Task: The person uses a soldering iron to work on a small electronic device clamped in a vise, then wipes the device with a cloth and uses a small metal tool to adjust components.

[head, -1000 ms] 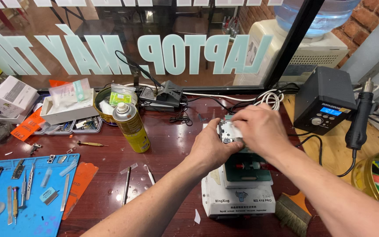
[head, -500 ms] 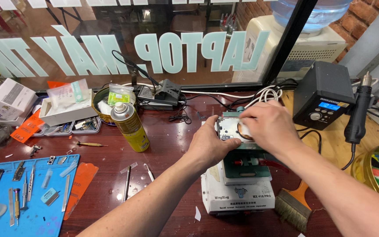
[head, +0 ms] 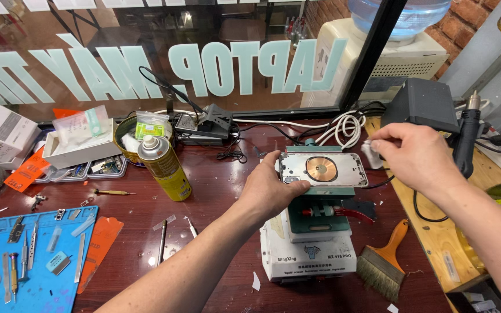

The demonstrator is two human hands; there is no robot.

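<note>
Fingers of the left hand [head: 273, 188] grip the phone housing [head: 322, 168], hiding its edge; right hand [head: 416, 153] pinches a half-hidden white wipe [head: 371, 154].

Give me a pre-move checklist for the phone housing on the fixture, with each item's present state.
1. Left hand steadies the phone housing: ok, thumb on its near edge.
2. Housing seated on the green fixture: cannot tell, contact hidden.
3. Right hand off the housing: ok, holding a small white wipe beside it.
4. Copper coil uncovered: ok.
5. Brush within reach: ok, lying right of the white base.
</note>
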